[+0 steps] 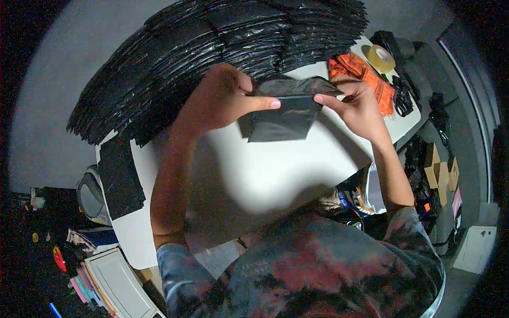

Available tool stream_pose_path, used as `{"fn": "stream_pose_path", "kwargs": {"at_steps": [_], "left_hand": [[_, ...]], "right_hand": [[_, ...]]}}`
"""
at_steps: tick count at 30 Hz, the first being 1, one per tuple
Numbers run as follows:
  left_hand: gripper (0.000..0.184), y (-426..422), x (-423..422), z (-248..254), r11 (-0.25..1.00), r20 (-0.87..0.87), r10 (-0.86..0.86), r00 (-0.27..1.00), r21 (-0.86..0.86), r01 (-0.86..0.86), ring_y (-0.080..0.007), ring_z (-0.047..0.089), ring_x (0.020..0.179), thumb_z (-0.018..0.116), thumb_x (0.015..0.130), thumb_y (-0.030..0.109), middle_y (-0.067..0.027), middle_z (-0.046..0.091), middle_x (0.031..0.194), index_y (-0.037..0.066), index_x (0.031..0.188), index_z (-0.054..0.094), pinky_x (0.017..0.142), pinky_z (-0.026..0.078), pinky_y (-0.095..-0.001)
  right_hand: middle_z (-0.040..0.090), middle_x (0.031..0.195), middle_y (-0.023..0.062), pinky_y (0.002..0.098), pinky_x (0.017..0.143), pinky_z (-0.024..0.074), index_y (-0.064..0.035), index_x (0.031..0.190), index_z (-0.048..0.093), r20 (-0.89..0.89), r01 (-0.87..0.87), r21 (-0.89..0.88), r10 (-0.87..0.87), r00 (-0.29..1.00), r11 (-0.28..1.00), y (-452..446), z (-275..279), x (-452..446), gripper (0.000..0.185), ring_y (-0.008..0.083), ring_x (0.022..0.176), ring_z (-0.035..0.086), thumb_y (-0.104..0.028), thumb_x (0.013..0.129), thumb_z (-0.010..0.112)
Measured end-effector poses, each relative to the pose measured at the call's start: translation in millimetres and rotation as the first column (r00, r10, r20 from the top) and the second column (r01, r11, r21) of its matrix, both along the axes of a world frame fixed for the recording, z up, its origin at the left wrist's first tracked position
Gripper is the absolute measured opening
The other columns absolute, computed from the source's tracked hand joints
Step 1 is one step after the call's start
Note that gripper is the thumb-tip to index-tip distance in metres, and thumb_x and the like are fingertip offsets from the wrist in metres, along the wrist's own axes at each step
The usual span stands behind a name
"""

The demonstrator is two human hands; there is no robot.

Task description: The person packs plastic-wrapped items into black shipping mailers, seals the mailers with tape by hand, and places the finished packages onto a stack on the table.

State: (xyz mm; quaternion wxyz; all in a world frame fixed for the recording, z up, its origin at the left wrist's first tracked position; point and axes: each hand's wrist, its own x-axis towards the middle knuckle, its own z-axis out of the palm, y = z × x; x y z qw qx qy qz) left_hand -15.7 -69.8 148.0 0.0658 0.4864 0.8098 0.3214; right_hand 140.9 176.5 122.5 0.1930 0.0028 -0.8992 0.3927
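Note:
Both hands hold a black plastic bag (pixel 283 119) over the white table (pixel 260 172). My left hand (pixel 233 98) pinches its upper left part, the thumb lying along the top edge. At the upper right, my right hand (pixel 355 103) grips the same bag between thumb and fingers. The bag's lower part hangs down, and its upper part is folded back behind the thumbs. Just beyond my hands, a long row of stacked black bags (pixel 233 40) spans the table's far side.
A flat black stack (pixel 121 177) lies at the table's left end. Orange packaging (pixel 366 79), a tape roll (pixel 380 59) and black straps (pixel 404 98) are at the right end. Open cardboard (pixel 439 172) sits beyond the table at right.

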Motion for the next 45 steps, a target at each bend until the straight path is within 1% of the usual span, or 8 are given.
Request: {"fn": "stream_pose_path", "kwargs": {"at_steps": [4, 12, 19, 25, 28, 30, 38, 45], "left_hand": [[0.056, -2, 3, 7, 0.998, 0.031, 0.017, 0.999, -0.059, -0.016, -0.0137, 0.039, 0.044, 0.085, 0.079, 0.041, -0.012, 0.041, 0.045, -0.003, 0.056, 0.059, 0.046, 0.036, -0.0364], [0.051, -17, 2, 11, 0.992, 0.221, -0.04, 0.975, -0.106, 0.065, -0.0157, 0.046, 0.051, 0.088, 0.077, 0.04, -0.0074, 0.052, 0.052, -0.003, 0.065, 0.064, 0.052, 0.043, -0.037], [0.047, -12, 4, 8, 0.988, -0.271, 0.105, 0.957, 0.138, -0.069, -0.0248, 0.051, 0.052, 0.088, 0.075, 0.041, -0.0131, 0.06, 0.057, 0.0, 0.067, 0.067, 0.055, 0.045, -0.0393], [0.046, -23, 3, 8, 0.999, -0.166, 0.017, 0.986, 0.032, -0.012, -0.0293, 0.054, 0.051, 0.087, 0.076, 0.041, -0.0164, 0.059, 0.057, -0.001, 0.067, 0.069, 0.056, 0.046, -0.0428], [0.047, -22, 8, 4, 0.967, -0.44, 0.029, 0.897, 0.239, 0.086, -0.0308, 0.054, 0.052, 0.085, 0.078, 0.042, -0.0177, 0.058, 0.056, -0.001, 0.066, 0.069, 0.057, 0.046, -0.0437], [0.05, -7, -13, -4, 0.996, -0.3, 0.07, 0.951, -0.039, -0.086, -0.0326, 0.053, 0.052, 0.083, 0.079, 0.045, -0.018, 0.057, 0.056, -0.001, 0.066, 0.069, 0.058, 0.046, -0.045], [0.043, -21, -3, 6, 1.0, -0.292, 0.02, 0.956, 0.006, -0.019, -0.0259, 0.055, 0.054, 0.087, 0.074, 0.04, -0.0142, 0.061, 0.06, 0.0, 0.069, 0.071, 0.057, 0.045, -0.0402], [0.036, -18, 1, 13, 0.999, 0.184, 0.035, 0.982, 0.006, -0.036, -0.0133, 0.05, 0.054, 0.089, 0.075, 0.031, -0.0061, 0.056, 0.054, 0.002, 0.069, 0.07, 0.054, 0.042, -0.0336]], "right_hand": [[0.065, 0.078, 0.0073, 0.0292, 0.067, 0.048, 0.0017, 0.088, 0.078, -0.158, 0.033, 0.037, -0.027, 0.987, 0.999, -8, 4, 4, 0.012, 0.0128, 0.072, 0.06, -0.01, 0.086, 0.081], [0.055, 0.068, 0.0023, 0.0312, 0.064, 0.0379, 0.0015, 0.074, 0.071, 0.172, -0.132, -0.142, 0.156, 0.973, 0.981, 2, 18, 25, 0.025, 0.0092, 0.068, 0.048, -0.016, 0.087, 0.082], [0.066, 0.081, 0.0016, 0.0246, 0.066, 0.0458, -0.001, 0.094, 0.078, -0.194, -0.05, 0.03, 0.055, 0.979, 0.998, 2, 2, -4, 0.006, 0.0097, 0.072, 0.056, -0.003, 0.088, 0.078], [0.066, 0.067, 0.0034, 0.0265, 0.053, 0.0384, -0.0003, 0.081, 0.075, 0.027, 0.004, -0.042, -0.003, 1.0, 0.999, -2, 25, 15, 0.013, 0.0061, 0.062, 0.054, -0.011, 0.086, 0.082], [0.061, 0.065, 0.0049, 0.0307, 0.056, 0.0403, 0.0024, 0.071, 0.068, 0.038, 0.021, -0.04, -0.019, 0.999, 0.999, 2, 15, 7, 0.028, 0.0099, 0.06, 0.053, -0.017, 0.085, 0.083], [0.061, 0.072, 0.0061, 0.0314, 0.058, 0.0416, 0.0036, 0.074, 0.069, -0.218, -0.025, 0.022, 0.029, 0.976, 0.999, 8, -1, -9, 0.027, 0.0133, 0.063, 0.054, -0.017, 0.085, 0.083], [0.059, 0.071, 0.0031, 0.0293, 0.051, 0.0332, 0.0016, 0.075, 0.07, -0.102, -0.057, 0.103, 0.067, 0.993, 0.993, 0, 17, 14, 0.025, 0.0098, 0.061, 0.048, -0.017, 0.084, 0.084], [0.052, 0.064, -0.0052, 0.027, 0.046, 0.0252, -0.0036, 0.065, 0.064, 0.054, -0.052, -0.025, 0.053, 0.997, 0.998, 8, 13, 24, 0.035, 0.0016, 0.053, 0.037, -0.022, 0.087, 0.084]]}}
